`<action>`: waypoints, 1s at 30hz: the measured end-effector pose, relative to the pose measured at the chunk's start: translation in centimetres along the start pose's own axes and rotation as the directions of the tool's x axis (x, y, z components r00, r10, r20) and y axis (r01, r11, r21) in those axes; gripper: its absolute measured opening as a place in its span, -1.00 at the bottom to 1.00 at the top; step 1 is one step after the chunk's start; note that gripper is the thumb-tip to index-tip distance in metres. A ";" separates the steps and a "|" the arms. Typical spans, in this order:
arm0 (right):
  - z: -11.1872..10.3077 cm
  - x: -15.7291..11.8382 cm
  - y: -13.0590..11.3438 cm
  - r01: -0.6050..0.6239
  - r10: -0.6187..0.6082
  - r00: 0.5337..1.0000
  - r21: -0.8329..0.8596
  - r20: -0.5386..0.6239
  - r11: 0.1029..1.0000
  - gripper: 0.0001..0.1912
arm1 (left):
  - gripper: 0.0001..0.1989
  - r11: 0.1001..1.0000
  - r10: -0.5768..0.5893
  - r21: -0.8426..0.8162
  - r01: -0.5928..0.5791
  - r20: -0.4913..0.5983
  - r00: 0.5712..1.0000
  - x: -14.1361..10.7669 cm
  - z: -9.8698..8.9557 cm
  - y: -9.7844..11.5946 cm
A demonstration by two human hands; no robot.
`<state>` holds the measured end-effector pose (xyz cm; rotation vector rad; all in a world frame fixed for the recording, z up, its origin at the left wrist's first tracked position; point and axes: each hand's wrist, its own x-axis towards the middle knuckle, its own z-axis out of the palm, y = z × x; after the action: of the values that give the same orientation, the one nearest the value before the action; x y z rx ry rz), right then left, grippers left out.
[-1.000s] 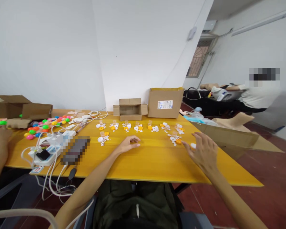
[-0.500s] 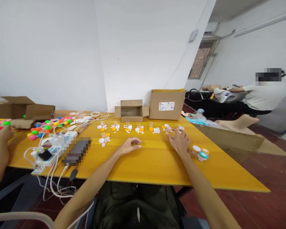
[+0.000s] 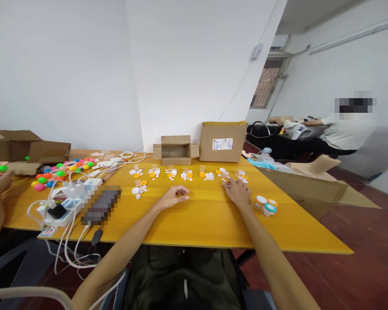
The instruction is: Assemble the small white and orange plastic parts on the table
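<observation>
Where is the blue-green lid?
In the head view, the blue-green lid tops a clear jar on the table's right side, beside the white lid and orange lid, right of the right hand.

Your yellow, flat-topped table is carrying small white and orange plastic discs, clear cylindrical cups, three round, clear jars with coloured lids, a small, open brown cardboard box, and a long white power strip.
</observation>
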<state>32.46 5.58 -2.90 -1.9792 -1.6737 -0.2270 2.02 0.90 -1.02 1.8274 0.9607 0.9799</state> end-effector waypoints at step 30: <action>-1.7 -6.6 -16.4 0.599 -0.616 0.736 0.153 0.281 0.786 -0.69 | -0.89 1.000 0.008 -0.014 -0.018 -0.502 0.865 1.4 -1.5 -1.2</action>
<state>15.73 0.47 0.25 -1.4067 -2.4871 -0.0925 1.02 3.02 -1.21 1.5875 1.2405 1.5139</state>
